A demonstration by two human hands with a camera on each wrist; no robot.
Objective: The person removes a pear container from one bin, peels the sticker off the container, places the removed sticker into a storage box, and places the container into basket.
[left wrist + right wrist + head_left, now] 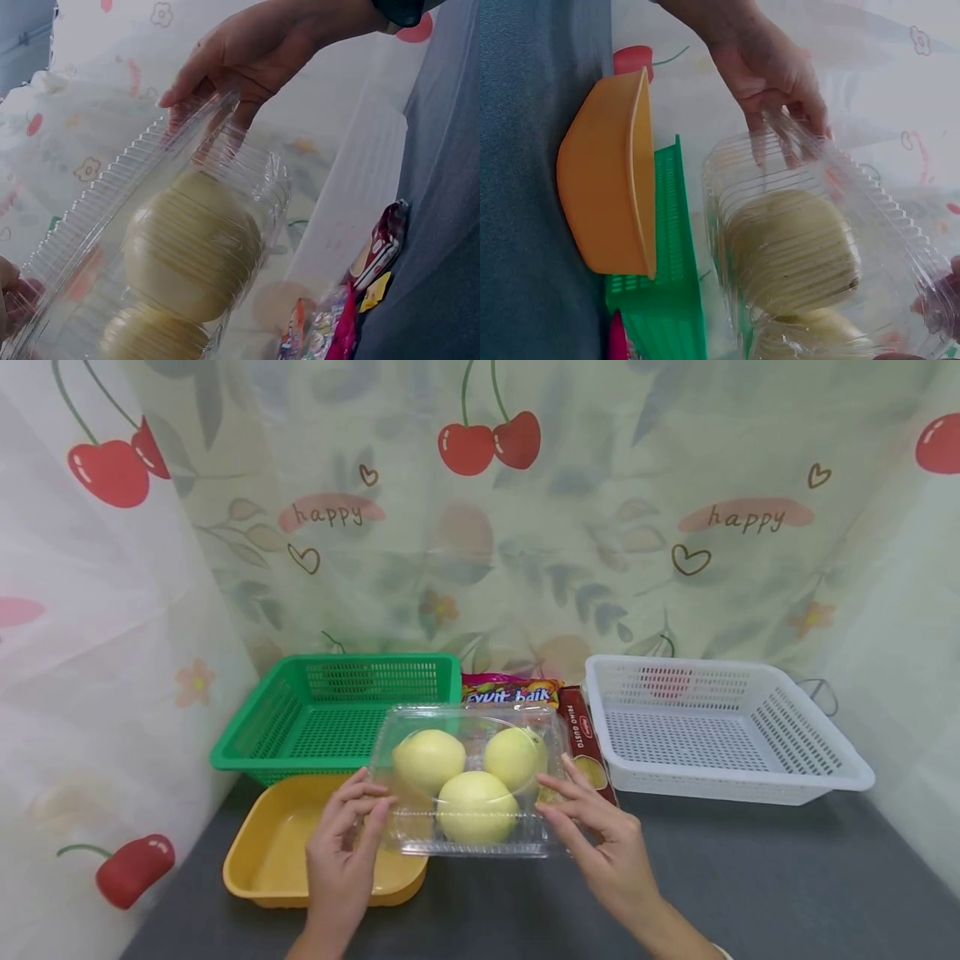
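Note:
A clear plastic clamshell box point(468, 847) holds three round, pale yellow-green fruits point(477, 808) and is raised above the dark tabletop. My left hand point(341, 843) grips its left end, thumb on the near side. On the opposite end, my right hand point(611, 847) pinches the box's edge between thumb and fingers. The lid looks closed over the fruits in the head view. Through the ribbed plastic, a large fruit point(191, 247) shows in the left wrist view, and another fruit point(795, 251) in the right wrist view.
A green basket point(247, 756) stands at back left, with a yellow basin point(243, 860) in front. The white basket point(742, 782) is at back right. Between the baskets lie a fruit candy bag point(513, 691) and a dark red biscuit pack point(581, 731). A patterned curtain point(480, 585) hangs behind.

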